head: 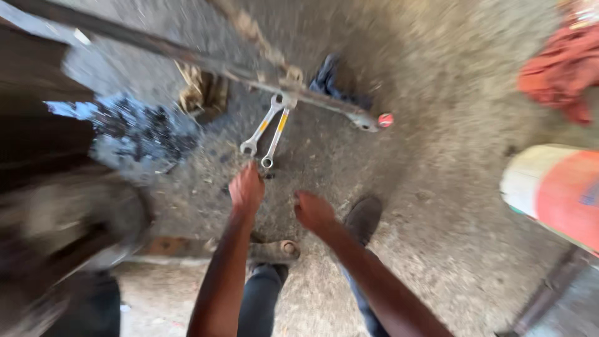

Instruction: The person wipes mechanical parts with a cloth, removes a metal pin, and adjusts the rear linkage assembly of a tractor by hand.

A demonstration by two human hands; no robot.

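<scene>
A long metal bar (187, 59) lies across the far ground, and two wrenches (268, 131) lie just below it. Your left hand (246, 189) reaches near their ends, your right hand (314, 212) beside it; both hold nothing, fingers curled loosely.

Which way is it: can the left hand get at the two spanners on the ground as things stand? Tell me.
Probably yes. The left hand is just short of the two spanners, with only bare gritty ground between them. The long metal bar crosses only their far ends.

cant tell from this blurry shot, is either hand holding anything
Nothing is held. The left hand reaches toward two wrenches on the ground; the right hand is empty.
</scene>
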